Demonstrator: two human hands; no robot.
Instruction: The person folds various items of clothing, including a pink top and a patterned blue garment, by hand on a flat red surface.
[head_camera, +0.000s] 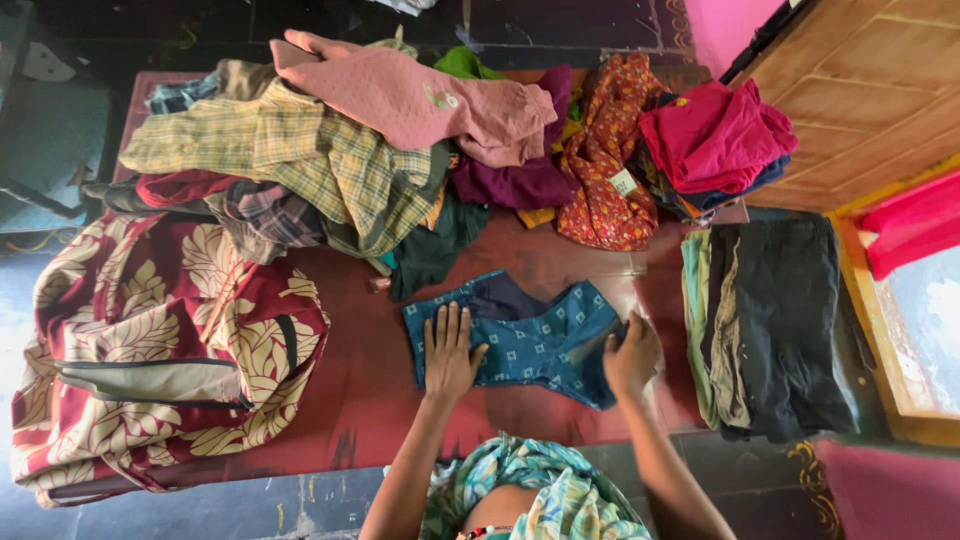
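A small blue patterned blouse (540, 340) lies spread on the dark red table (350, 370) in front of me. My left hand (450, 355) rests flat on its left part, fingers apart. My right hand (632, 355) is at its right end, fingers curled over the sleeve edge, which it seems to pinch. Behind the blouse sits a heap of loose clothes: a yellow-green checked shirt (300, 160), a pink top (420, 100), a purple garment (520, 180) and an orange-red printed cloth (610, 170).
A stack of folded dark and green clothes (770, 320) lies at the table's right. Folded magenta clothes (715, 135) sit at the back right. A maroon leaf-print bag (160, 350) fills the left. A wooden door (870, 90) stands on the right.
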